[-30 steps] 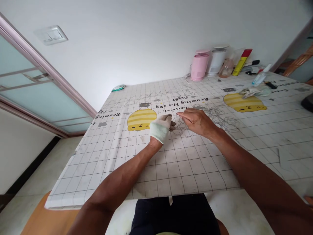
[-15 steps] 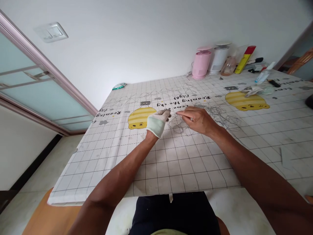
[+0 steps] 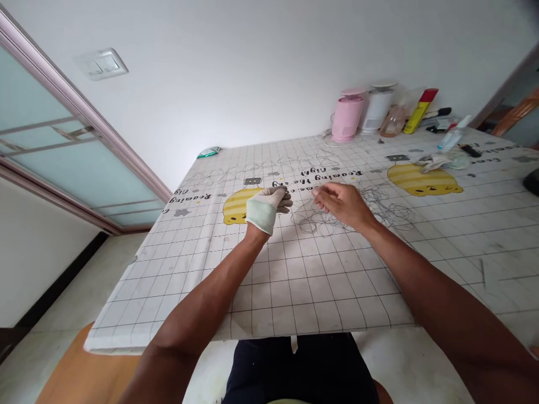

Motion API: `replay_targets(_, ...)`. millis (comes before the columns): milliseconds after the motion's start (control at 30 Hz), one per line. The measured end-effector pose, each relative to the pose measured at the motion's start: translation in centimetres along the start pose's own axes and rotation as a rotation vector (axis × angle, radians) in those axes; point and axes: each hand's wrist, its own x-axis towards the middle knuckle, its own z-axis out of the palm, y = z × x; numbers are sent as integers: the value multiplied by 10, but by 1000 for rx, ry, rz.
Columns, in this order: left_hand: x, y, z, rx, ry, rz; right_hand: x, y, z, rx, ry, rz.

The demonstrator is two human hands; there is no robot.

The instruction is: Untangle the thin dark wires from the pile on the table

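Observation:
My left hand [image 3: 270, 205], in a whitish glove with a pale green cuff, is raised over the table with thumb and forefinger pinched together. What lies in that pinch is too small to make out. To its right, a short gap away, my bare right hand [image 3: 340, 204] has its fingers curled in and the thumb close to them; anything between them is too fine to see. A loose tangle of thin grey wire or thread [image 3: 393, 216] spreads on the table under and beside my right hand.
A checked cloth [image 3: 295, 292] with bear prints covers the table. Along the wall stand a pink device [image 3: 347, 118], a white device [image 3: 376, 112], a pump bottle [image 3: 393, 122] and a yellow spray can [image 3: 419, 115]. Crumpled gloves [image 3: 442, 161] lie at right. A green packet [image 3: 209, 152] is far left.
My right hand has drawn slightly away from my left, its pointing fingers now curled in. The left hand has turned a little, showing more of its lower fingers. The view has shifted slightly.

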Motion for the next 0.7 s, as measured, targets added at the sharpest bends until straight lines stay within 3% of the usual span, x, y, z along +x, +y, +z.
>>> replay_targets(100,-5,-2,2,-34,-36,9,-2,0,10,245,-178,130)
replay_targets(200,-11,-6,3,-30,-74,-2,-4,1,19,391,-228,200)
replay_targets(367,-14,-15,0,-39,-95,-23,-4,6,22,287,-223,342)
replay_targets(567,-22,-24,1,-42,-85,25,-3,9,24,557,-94,461)
replay_targets(700,-31,-23,5,-13,-21,78,-5,1,25,564,-57,470)
